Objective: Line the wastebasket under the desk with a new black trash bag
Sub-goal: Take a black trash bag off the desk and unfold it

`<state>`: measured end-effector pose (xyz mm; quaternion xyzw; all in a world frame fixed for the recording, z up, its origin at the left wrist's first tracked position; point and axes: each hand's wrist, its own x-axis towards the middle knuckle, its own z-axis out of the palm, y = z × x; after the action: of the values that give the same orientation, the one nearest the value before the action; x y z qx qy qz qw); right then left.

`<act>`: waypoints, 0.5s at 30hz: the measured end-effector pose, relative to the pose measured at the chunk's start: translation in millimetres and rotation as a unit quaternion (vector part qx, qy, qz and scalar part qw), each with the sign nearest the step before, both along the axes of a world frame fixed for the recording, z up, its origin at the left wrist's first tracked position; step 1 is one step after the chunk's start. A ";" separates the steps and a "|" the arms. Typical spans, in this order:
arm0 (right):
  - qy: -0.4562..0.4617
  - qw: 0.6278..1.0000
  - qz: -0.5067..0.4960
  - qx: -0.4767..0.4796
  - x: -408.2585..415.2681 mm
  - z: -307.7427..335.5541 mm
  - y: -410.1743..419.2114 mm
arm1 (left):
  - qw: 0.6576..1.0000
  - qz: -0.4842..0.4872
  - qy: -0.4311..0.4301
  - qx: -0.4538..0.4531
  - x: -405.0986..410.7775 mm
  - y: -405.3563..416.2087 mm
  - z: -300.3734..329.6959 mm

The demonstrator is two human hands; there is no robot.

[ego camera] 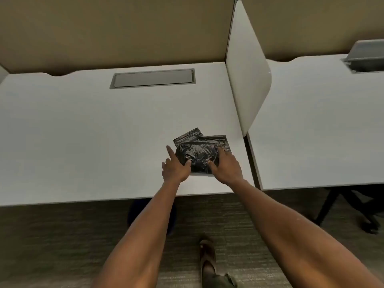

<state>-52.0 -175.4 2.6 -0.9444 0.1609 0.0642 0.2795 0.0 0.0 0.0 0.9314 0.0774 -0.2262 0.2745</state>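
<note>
Two bare hands meet on a small stack of folded black trash bags lying on a white desk near its front edge. Left hand touches the top bag's left side, thumb on the plastic, index finger stretched out straight, nothing gripped. Right hand rests on the right side, fingers curled over the crumpled top bag; whether it is pinching it, I cannot tell. Below the hands, under the desk edge, a dark wastebasket partly shows beside the left forearm.

Bare forearms, no sleeves; brown strappy sandal, possibly olive trouser leg at bottom edge.
</note>
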 end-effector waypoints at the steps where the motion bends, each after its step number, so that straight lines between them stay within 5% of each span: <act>1: 0.011 1.000 -0.012 0.024 2.1 -6.4 1.5 | 1.000 0.007 0.003 -0.018 0.3 -1.5 -3.1; 8: 0.046 0.965 -0.165 0.199 14.3 -28.5 12.3 | 0.981 0.103 0.041 -0.161 1.2 -10.3 -21.7; 15: 0.071 0.872 -0.330 0.355 23.6 -37.9 7.9 | 0.975 0.131 0.025 -0.178 4.9 -10.4 -19.4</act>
<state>-28.4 -167.5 -35.3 -0.6668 0.4488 0.0879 0.5884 4.9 -10.4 -19.4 0.8432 0.1646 -0.2218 0.4612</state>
